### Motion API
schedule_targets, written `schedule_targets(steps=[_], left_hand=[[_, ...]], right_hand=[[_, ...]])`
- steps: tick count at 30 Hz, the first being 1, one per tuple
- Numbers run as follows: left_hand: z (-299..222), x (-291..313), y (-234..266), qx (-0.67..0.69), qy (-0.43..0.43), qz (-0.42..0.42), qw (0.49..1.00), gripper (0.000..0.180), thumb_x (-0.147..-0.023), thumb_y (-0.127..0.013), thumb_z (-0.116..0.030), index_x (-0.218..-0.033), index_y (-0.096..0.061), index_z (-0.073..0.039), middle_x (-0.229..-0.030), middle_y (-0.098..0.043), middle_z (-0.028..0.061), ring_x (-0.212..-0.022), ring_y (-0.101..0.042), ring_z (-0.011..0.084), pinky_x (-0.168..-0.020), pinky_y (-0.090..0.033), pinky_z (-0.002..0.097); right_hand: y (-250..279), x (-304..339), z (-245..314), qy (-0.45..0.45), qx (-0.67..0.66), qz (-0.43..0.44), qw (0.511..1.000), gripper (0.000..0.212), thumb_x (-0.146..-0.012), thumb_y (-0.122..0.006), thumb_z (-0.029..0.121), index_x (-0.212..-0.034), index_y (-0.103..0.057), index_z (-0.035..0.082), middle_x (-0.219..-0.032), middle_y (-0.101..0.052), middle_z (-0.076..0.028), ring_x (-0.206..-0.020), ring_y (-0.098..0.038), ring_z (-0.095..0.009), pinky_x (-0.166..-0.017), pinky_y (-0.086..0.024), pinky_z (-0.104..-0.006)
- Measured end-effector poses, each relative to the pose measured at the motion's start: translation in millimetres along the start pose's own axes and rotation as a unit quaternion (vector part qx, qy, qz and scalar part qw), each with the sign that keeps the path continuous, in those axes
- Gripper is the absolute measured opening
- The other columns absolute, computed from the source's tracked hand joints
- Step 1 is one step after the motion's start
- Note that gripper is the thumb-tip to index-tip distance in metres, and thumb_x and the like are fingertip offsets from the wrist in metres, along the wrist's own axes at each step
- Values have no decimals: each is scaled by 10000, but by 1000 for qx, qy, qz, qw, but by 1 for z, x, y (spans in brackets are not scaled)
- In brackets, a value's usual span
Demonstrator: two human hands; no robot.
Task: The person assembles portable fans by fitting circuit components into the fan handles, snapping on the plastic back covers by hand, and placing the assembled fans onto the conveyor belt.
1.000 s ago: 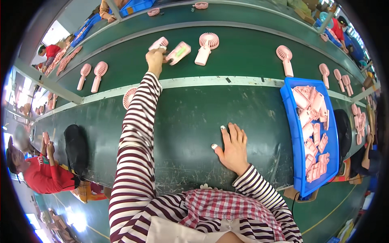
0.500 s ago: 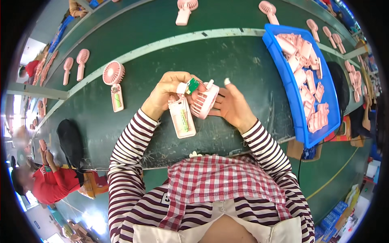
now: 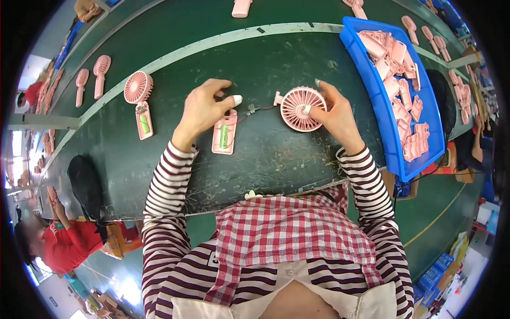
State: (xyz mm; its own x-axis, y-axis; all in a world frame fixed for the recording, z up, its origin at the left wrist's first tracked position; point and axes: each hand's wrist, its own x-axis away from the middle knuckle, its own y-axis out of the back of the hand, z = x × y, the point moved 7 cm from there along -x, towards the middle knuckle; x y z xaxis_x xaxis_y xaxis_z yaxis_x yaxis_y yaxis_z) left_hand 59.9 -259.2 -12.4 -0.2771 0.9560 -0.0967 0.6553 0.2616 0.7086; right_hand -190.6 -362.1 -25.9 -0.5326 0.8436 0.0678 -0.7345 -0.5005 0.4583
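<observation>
Pinching a round, slatted pink plastic fan head (image 3: pixel 295 112) above the green bench (image 3: pixel 271 159), our right hand (image 3: pixel 339 118) lays its thumb across the grille. Thin wires (image 3: pixel 265 108) run from it toward an open pink plastic handle shell (image 3: pixel 230 139) cradling a green cylindrical battery (image 3: pixel 223 136). We hold our left hand (image 3: pixel 203 110) loosely spread at the shell's upper end; whether it touches, we cannot tell.

1. We see smooth matt plastic on fan head (image 3: pixel 295 113) and handle (image 3: pixel 231 140)
2. Our surface (image 3: pixel 276 159) looks faintly glossy, scuffed rough near its edge
3. We have a smooth plastic tray (image 3: pixel 431 114)
4. We wear a checked cloth apron (image 3: pixel 295 234)
</observation>
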Motion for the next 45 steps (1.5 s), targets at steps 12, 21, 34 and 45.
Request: schedule_targets(steps=[12,21,34,45], left_hand=[[-17,58,-26,-26,23,-126,991,580,-608,-753,-171,-1109,-525,11,-965,-621,167,-868,-613,301,-744,-486,348],[13,92,-68,653,255,59,711,212,-801,-567,-141,-972,-497,-35,-799,-585,109,-635,-610,257,-520,-521,386],[3,91,-81,615,249,53,746,178,-818,-501,-176,-929,-504,-36,-703,-556,105,-506,-555,230,-438,-485,355],[-60,95,-81,550,248,123,788,291,-724,-479,119,-991,-479,3,-776,-572,120,-542,-582,220,-437,-516,330]], right_hand=[[-6,27,51,245,169,-49,954,685,-663,-689,182,-1258,-379,38,-975,-533,-174,-852,-554,-348,-718,-479,-394],[23,25,75,141,-319,-5,937,766,-693,-704,87,-1333,-291,3,-1229,-470,-126,-1117,-473,-161,-941,-381,-291],[-38,13,99,112,-419,164,886,431,-754,-660,52,-1146,-490,-5,-1073,-571,-51,-978,-544,-115,-877,-438,-274],[-52,-10,62,134,-193,58,970,285,-831,-553,158,-1034,-551,-43,-931,-625,-131,-855,-588,-168,-753,-465,-285]])
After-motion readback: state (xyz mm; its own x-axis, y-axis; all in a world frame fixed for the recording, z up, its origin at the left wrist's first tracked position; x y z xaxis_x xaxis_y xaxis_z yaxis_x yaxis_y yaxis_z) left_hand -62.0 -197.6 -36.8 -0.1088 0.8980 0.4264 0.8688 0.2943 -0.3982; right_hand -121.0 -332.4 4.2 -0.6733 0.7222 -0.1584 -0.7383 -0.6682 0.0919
